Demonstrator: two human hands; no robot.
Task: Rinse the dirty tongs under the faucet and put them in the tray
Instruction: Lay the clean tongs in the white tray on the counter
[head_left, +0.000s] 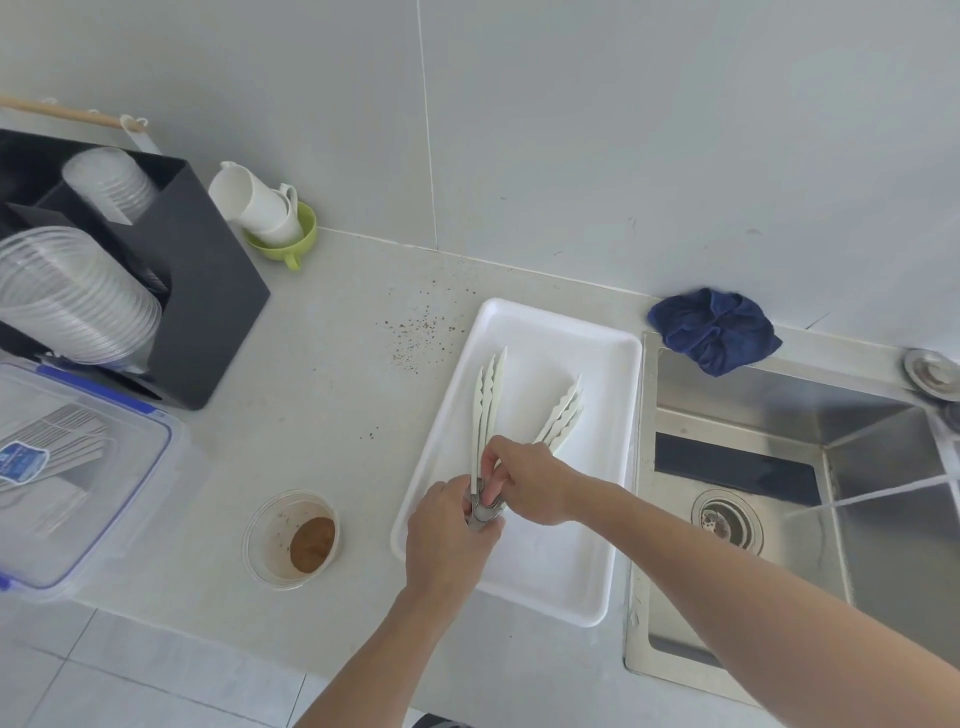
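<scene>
counter pale, speckled | tray 5 o'clock | bowl 7 | organizer 10 | mugs 11 | cloth 2

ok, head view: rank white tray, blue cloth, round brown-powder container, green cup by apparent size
1. white tray, clearly largest
2. blue cloth
3. round brown-powder container, close to the cloth in apparent size; it sits nearer the camera, so 2 and 3 are unsure
4. green cup, smallest, partly hidden by the white cups in it
</scene>
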